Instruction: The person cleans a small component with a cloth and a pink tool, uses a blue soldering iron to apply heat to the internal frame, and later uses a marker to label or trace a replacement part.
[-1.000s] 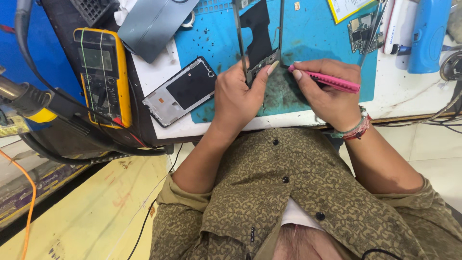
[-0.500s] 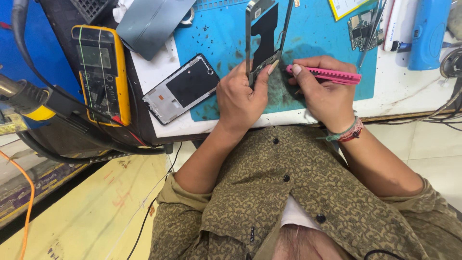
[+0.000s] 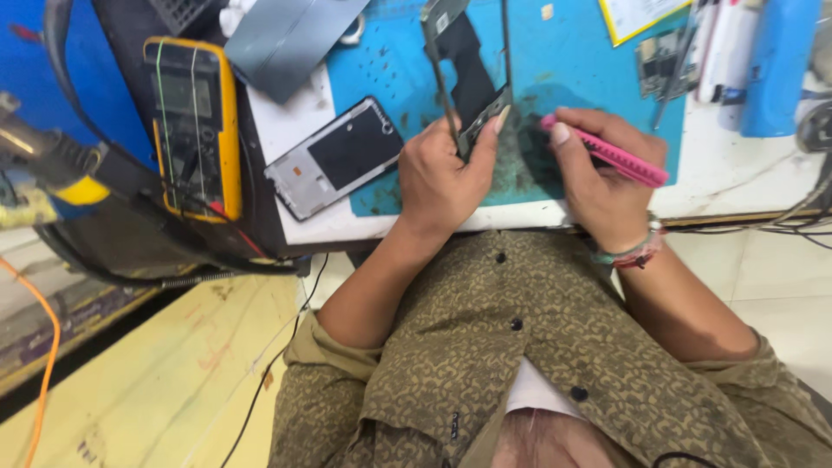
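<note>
A white worktop (image 3: 737,186) is carrying a blue mat (image 3: 563,78), stained dark near its front edge, and the person is sitting close against that edge.

Left hand (image 3: 442,178): its grip is closing round the lower end of a phone frame (image 3: 468,69), thumb on the right side of the frame, fingers curling behind it. The frame is standing nearly upright on the mat, tilting slightly, and most of its length is rising above the grip toward the far side of the worktop. Only the bottom corner is sitting inside the hand.

Right hand (image 3: 602,186): its grip is pinching a pink tool (image 3: 611,156), fingers wrapping tightly around the middle. The tool is lying almost flat, one end pointing left toward the base of the frame, the other sticking out past the knuckles to the right. Whether the tip is touching the frame, cannot tell. Bracelets (image 3: 628,253) are sitting on the wrist.

Left of the mat a second phone body (image 3: 334,160) is lying flat, partly on the mat. Further left a yellow multimeter (image 3: 191,121) is resting with its leads trailing off the edge.
</note>
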